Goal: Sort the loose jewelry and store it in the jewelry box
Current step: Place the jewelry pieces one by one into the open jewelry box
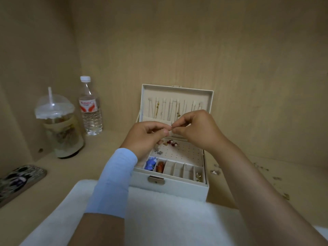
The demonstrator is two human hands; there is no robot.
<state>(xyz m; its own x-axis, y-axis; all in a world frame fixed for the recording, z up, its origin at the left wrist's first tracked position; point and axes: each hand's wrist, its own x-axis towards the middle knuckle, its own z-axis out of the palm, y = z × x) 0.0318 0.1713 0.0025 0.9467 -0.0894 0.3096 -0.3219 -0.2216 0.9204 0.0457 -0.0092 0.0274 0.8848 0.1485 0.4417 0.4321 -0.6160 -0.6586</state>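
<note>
Though both hands met above the open jewelry box (170,189), what they held was nearly too small to read: the left hand (147,136) and the right hand (195,129) each pinched a tiny metal piece (171,128) between curled fingertips, and its kind could not be told. They hid the back edge of the tray and the bottom of the raised lid (177,92), where thin necklaces (170,109) hung blurred. Red and white beads (171,142) lay on the perforated pad just below the hands. A blue item (150,163) and an amber one (160,166) filled the front left compartments.

Small loose bits (215,172) lay scattered on the wooden worktop (62,192) to the right of the box. At the left stood a water bottle (90,110) and a domed cup (60,128) with a straw, and a patterned flat object (19,180) was cut off by the edge. A white cloth (159,219) lay under the forearms, and wood-grain panels (177,41) closed in the back and left.
</note>
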